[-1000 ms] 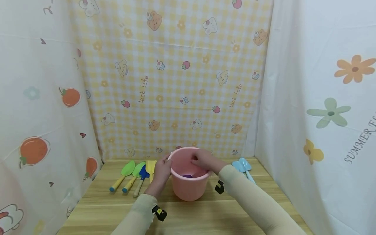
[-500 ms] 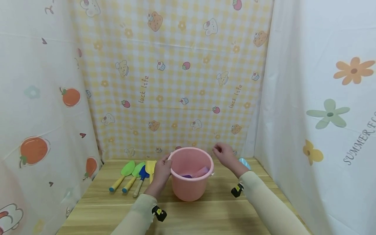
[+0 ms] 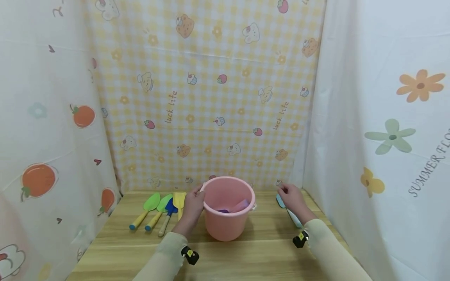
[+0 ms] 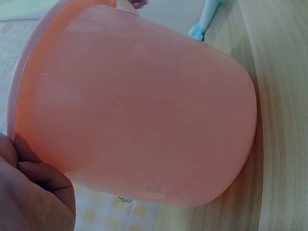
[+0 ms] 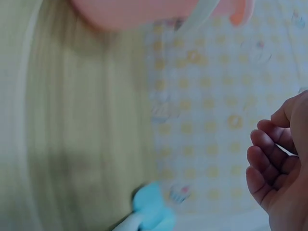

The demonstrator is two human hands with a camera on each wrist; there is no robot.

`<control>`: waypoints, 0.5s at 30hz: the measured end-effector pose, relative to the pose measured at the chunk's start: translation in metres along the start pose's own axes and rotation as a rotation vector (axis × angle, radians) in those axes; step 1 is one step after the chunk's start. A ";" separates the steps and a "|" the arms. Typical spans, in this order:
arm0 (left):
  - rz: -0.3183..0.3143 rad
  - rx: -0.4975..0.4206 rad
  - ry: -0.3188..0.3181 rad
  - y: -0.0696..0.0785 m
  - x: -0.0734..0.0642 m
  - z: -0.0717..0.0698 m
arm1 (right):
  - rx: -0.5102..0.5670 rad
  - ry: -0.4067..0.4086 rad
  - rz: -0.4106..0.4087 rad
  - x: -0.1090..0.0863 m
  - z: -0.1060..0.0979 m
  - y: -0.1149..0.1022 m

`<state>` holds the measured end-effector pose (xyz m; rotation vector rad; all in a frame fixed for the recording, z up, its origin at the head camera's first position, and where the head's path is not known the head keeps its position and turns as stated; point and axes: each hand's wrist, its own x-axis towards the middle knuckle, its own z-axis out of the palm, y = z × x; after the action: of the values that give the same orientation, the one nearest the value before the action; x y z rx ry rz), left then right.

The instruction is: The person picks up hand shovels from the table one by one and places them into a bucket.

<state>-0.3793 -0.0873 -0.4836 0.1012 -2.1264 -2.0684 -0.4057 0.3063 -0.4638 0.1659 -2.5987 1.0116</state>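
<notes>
A pink bucket (image 3: 225, 227) stands upright on the wooden table. My left hand (image 3: 191, 209) grips its left rim, thumb at the edge; the left wrist view shows those curled fingers (image 4: 45, 175) against the wall. Inside the bucket lie a purple piece (image 3: 223, 211) and a lilac piece (image 3: 241, 205), mostly hidden. To the right, my right hand (image 3: 294, 201) hovers over light-blue toy shovels (image 3: 281, 200), partly covering them. Its fingers are loosely curled with nothing between them. In the right wrist view, light-blue shovel blades (image 5: 151, 207) lie below and apart from that hand.
Left of the bucket lie two green shovels (image 3: 152, 202) with yellow handles, a blue shovel (image 3: 171, 207) and a yellow shovel (image 3: 179, 201). A checked curtain (image 3: 211, 97) closes off the back of the table (image 3: 239, 259). White curtains (image 3: 351, 164) hang at both sides.
My right hand has come out of the bucket and moved right, over the light-blue shovels. The lilac piece now shows inside the bucket. My left hand stays on the rim.
</notes>
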 end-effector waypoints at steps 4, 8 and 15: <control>0.003 -0.009 -0.007 0.000 0.001 0.000 | -0.054 0.006 0.057 -0.005 0.001 0.029; -0.007 -0.005 -0.006 0.001 0.001 0.001 | -0.107 -0.019 0.088 -0.010 0.002 0.051; -0.011 0.001 0.001 0.001 0.001 0.000 | -0.206 -0.087 0.128 -0.017 0.007 0.074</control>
<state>-0.3799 -0.0871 -0.4825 0.1150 -2.1312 -2.0725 -0.4092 0.3563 -0.5217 -0.0074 -2.8027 0.7860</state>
